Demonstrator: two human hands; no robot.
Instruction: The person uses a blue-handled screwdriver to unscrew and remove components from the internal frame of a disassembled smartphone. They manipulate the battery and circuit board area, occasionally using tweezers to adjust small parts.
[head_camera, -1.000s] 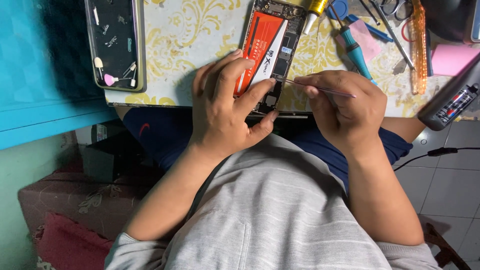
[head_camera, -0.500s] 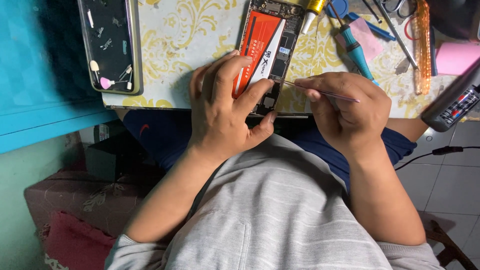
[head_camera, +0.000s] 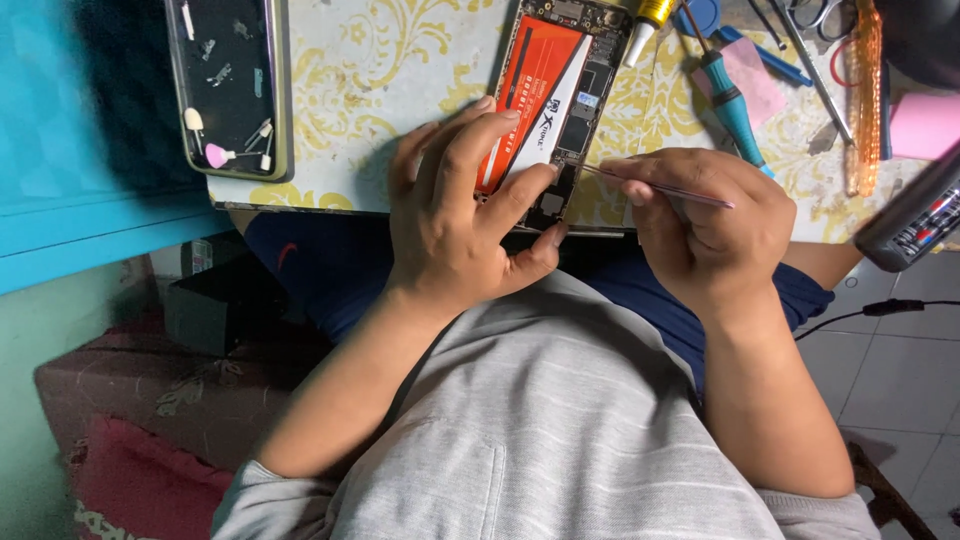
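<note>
At the table's near edge lies the phone (head_camera: 560, 100), back cover already off, its glossy red-and-white battery and dark circuit boards bare; nothing more looks removed, and the work reads as mid-way; the left hand (head_camera: 465, 215) lies flat over its lower part, fingers spread and pressing it down, thumb at the bottom edge; the right hand (head_camera: 700, 225) pinches thin metal tweezers (head_camera: 660, 187), fingers closed tight on them, tip touching the phone's right side; beside them, a teal screwdriver (head_camera: 730, 100) with ribbed grip; far left, a dark tray (head_camera: 228, 85) of small screws on the yellow-patterned cloth (head_camera: 400, 60).
</note>
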